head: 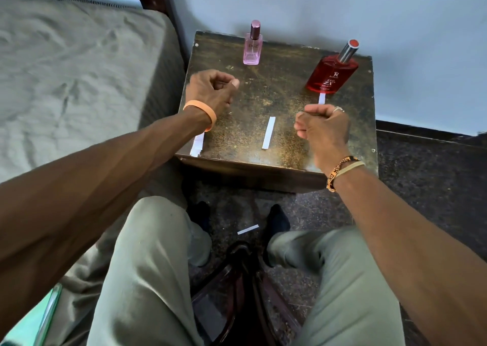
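Both fists are up over the little table, with bottles and paper strips laid out below.

The bed [66, 55] fills the left side, and the worn dark table [263, 95] sits tight against it. The seated person's left hand [210, 90] hovers over the table's left half, fingers curled into a fist, thumb pressed on the forefinger, nothing in it. The right hand [322, 129] is bunched too, above the right half. The red bottle [332, 75] stands at the far right corner and the slimmer pink bottle [253, 47] at the far edge, both capped. One white strip [268, 132] lies between the hands, and another [197, 145] at the near left edge under the wrist. A short strip [322, 99] runs from the red bottle's base behind the right knuckles; I can't tell if it's pinched. One more strip [248, 229] lies on the floor between the feet.
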`<state>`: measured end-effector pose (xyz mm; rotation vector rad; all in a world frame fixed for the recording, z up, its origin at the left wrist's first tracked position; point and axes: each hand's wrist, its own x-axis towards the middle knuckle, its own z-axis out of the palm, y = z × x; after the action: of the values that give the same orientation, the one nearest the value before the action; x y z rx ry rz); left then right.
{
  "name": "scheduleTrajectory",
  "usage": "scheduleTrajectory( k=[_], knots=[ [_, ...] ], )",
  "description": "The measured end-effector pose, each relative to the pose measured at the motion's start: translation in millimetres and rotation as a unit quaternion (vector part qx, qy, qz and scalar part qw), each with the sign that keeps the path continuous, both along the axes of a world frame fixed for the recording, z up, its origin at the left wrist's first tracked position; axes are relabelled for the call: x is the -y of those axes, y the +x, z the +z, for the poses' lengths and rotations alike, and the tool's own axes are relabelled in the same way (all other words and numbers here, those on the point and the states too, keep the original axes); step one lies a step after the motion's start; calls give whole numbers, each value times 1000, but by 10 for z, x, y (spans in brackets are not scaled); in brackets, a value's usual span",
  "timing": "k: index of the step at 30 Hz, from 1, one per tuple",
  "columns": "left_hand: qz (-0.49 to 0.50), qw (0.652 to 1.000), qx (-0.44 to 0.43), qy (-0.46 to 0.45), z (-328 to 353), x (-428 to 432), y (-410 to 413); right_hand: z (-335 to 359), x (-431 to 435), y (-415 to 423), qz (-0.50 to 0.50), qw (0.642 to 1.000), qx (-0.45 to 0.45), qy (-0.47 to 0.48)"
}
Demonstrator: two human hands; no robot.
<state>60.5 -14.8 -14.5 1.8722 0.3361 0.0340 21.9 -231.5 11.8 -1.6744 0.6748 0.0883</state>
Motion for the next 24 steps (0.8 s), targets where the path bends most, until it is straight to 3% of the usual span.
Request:
scheduleTrajectory(
  k=[10, 15, 20, 24],
  knots=[
    [57, 995, -3, 85, -15, -29, 614, 25, -499, 966, 141, 980, 55, -128],
    [26, 992, -25, 124, 12, 14, 914, -41, -679, 1303, 218, 955, 63, -191],
    [-23, 997, -38, 55, -64, 25, 1087, -99, -795, 1496, 277, 938, 88, -188],
    [-15, 999, -42, 0, -151, 82, 1093, -131, -844, 1520, 247, 937, 104, -224]
  ],
)
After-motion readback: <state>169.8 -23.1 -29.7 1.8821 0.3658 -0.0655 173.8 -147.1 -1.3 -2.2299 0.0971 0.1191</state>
